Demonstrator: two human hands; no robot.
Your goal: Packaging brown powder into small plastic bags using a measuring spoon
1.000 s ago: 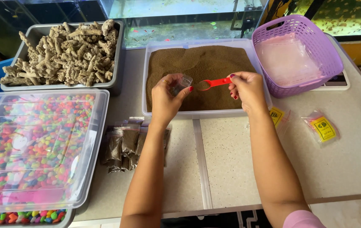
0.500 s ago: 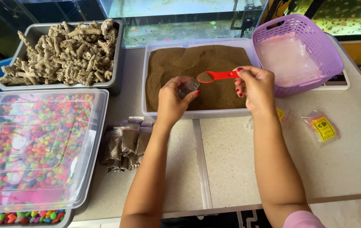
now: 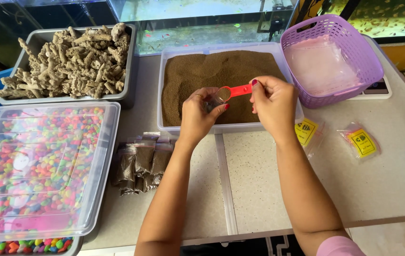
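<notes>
My right hand (image 3: 274,105) pinches one red scoop (image 3: 233,91) over the brown-granule tray (image 3: 221,71), my left hand (image 3: 201,113) grips one small clear bag (image 3: 212,100), beside one purple basket (image 3: 330,61) and two yellow-labelled packets (image 3: 361,142).

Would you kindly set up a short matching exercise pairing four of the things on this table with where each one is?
1 red scoop
2 purple basket
3 filled packets
4 coloured pebbles

a under a clear lid
b in the right hand
c on a scale
d bare tabletop, left of left hand

Pairs: 1-b, 2-c, 3-d, 4-a
</notes>
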